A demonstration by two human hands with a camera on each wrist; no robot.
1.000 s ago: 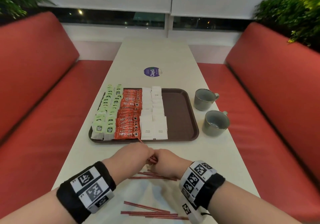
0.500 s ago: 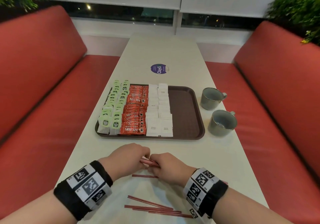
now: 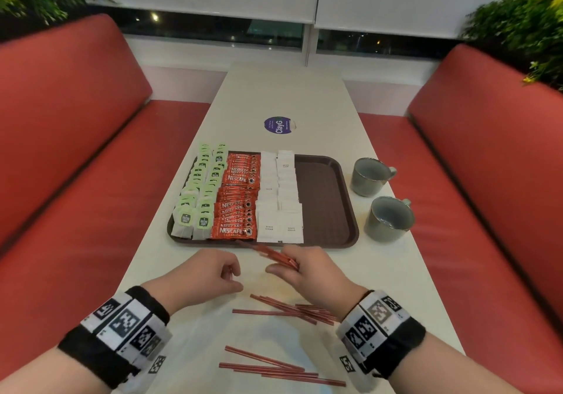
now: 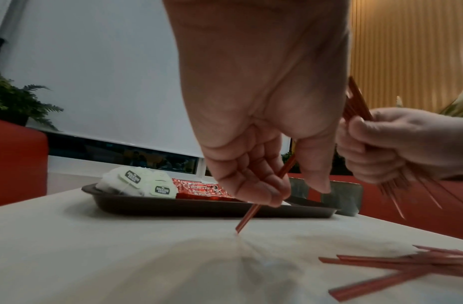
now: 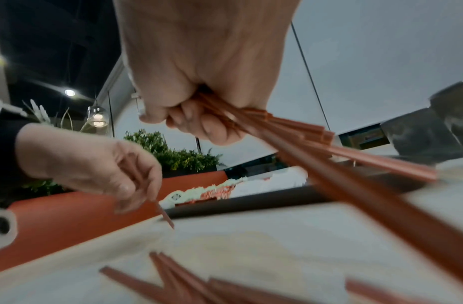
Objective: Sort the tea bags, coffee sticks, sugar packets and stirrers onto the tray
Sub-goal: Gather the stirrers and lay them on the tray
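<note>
Gripping a bundle of red stirrers (image 3: 275, 256) in curled fingers (image 5: 212, 127), the right hand (image 3: 307, 271) hovers just above the tabletop (image 3: 396, 271), close to the near rim of the brown tray (image 3: 323, 198); the far ends of the bundle point toward that rim. Beside it and apart from it, the left hand (image 3: 207, 274) pinches a single stirrer (image 4: 264, 197) between thumb and fingers (image 4: 253, 185), the stick tilted steeply with its lower tip at or just above the tabletop. On the tray, tea bags (image 3: 201, 192) with green tags fill two rows along the left side, red coffee sticks (image 3: 239, 198) lie in the column next to them, and white sugar packets (image 3: 280, 201) sit in two columns beside those; the right part of the tray is bare. More loose stirrers (image 3: 289, 311) lie crossed on the tabletop between the wrists, and another small group (image 3: 274, 369) lies nearer the person. Two grey mugs (image 3: 387, 220) stand on the tabletop just right of the tray, one behind the other. A round purple sticker (image 3: 278, 125) is on the tabletop beyond the tray. Red bench seats (image 3: 76, 149) flank both sides.
</note>
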